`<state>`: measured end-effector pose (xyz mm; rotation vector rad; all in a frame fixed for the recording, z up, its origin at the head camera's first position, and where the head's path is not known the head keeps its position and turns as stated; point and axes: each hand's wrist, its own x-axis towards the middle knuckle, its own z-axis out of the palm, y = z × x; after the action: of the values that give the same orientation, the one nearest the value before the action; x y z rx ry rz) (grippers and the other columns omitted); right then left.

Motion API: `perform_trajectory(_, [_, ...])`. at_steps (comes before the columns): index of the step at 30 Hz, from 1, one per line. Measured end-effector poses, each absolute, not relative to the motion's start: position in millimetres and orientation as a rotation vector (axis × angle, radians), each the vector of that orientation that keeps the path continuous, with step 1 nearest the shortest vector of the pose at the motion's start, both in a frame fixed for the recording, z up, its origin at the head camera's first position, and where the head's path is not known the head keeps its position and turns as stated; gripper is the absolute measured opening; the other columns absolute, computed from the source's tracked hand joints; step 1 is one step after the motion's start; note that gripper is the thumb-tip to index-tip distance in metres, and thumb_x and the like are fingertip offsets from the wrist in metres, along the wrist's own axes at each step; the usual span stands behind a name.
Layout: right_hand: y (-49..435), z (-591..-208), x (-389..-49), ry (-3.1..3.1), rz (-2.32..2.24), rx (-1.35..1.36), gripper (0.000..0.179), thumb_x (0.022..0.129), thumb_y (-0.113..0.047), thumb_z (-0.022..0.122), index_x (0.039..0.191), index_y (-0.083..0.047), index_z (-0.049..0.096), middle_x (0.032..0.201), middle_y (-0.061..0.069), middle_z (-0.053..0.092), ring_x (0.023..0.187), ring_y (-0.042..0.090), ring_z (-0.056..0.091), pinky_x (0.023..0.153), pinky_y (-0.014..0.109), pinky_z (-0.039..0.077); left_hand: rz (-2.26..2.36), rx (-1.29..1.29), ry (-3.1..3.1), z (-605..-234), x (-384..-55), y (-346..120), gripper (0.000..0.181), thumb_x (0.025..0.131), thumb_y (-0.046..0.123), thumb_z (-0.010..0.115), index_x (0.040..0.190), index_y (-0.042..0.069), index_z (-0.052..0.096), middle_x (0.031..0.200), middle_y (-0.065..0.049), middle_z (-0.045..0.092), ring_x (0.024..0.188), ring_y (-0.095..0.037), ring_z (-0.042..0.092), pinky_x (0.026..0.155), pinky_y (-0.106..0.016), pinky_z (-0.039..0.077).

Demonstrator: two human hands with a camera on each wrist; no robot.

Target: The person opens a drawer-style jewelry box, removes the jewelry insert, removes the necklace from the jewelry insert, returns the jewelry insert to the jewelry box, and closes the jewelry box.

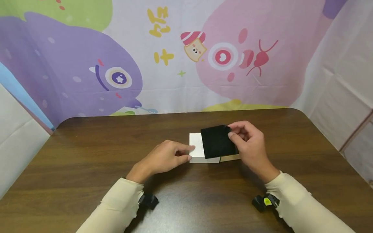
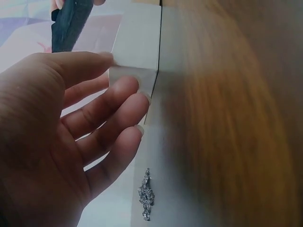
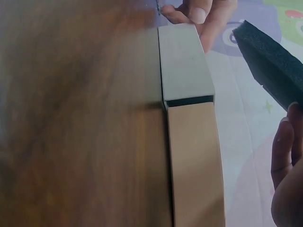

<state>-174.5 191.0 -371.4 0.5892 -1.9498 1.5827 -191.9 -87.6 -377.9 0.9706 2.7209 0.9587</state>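
A small white box sleeve (image 1: 196, 152) lies on the table with a tan drawer (image 1: 229, 158) drawn out of its right end. My left hand (image 1: 166, 157) holds the left end of the sleeve between thumb and fingers. In my right hand (image 1: 252, 145), thumb and fingers pinch the right edge of a square black foam pad (image 1: 218, 142). The pad is tilted above the box and overlaps both sleeve and drawer in the head view. From the right wrist, the foam pad (image 3: 272, 64) shows its thickness, apart from the tan drawer (image 3: 196, 165). The drawer's inside is hidden.
Beside the left hand, a small silvery ornament (image 2: 146, 195) shows in the left wrist view; the head view hides it. Brown wood table (image 1: 102, 139) surrounds the box. A printed cartoon cloth (image 1: 169, 90) hangs behind the far edge.
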Motion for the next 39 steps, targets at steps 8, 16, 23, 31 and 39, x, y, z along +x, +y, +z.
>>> perform_trajectory(8, [192,-368,-175,-1.907,1.618,0.548,0.02,0.086,0.016,0.063,0.103,0.007,0.068,0.082,0.009,0.061,0.055,0.01,0.047,0.049,0.02,0.04,0.956,0.958,2.736,-376,-191,-87,0.032,0.097,0.026,0.068,0.128,0.022,0.071,0.118,0.01,0.071,0.087,-0.002,0.062,0.078,-0.03,0.05])
perform_trajectory(16, [194,-367,-176,-1.914,1.63,0.491,0.018,0.087,0.014,0.064,0.102,0.006,0.068,0.079,0.005,0.062,0.049,0.01,0.047,0.045,0.02,0.04,0.95,0.958,2.76,-377,-191,-87,0.033,0.094,0.025,0.072,0.127,0.022,0.072,0.109,0.01,0.073,0.085,-0.001,0.062,0.076,-0.029,0.051])
perform_trajectory(23, [198,-367,-178,-1.901,1.633,0.463,0.017,0.087,0.015,0.063,0.102,0.008,0.067,0.077,0.004,0.061,0.048,0.01,0.047,0.044,0.02,0.04,0.942,0.953,2.763,-378,-192,-86,0.034,0.093,0.025,0.073,0.127,0.022,0.072,0.099,0.012,0.073,0.075,-0.005,0.058,0.068,-0.028,0.049])
perform_trajectory(31, [200,-365,-179,-1.916,1.595,0.401,0.018,0.087,0.013,0.064,0.102,0.006,0.069,0.077,0.002,0.061,0.051,0.008,0.047,0.046,0.019,0.038,0.956,0.925,2.754,-377,-192,-86,0.033,0.094,0.025,0.071,0.127,0.022,0.072,0.113,0.008,0.072,0.081,-0.005,0.059,0.072,-0.029,0.049])
perform_trajectory(39, [203,-365,-181,-1.925,1.578,0.337,0.018,0.086,0.013,0.064,0.101,0.004,0.07,0.077,0.002,0.06,0.055,0.008,0.047,0.048,0.019,0.037,0.965,0.908,2.752,-379,-192,-87,0.031,0.095,0.027,0.07,0.126,0.023,0.072,0.116,0.009,0.071,0.087,-0.004,0.061,0.077,-0.03,0.049])
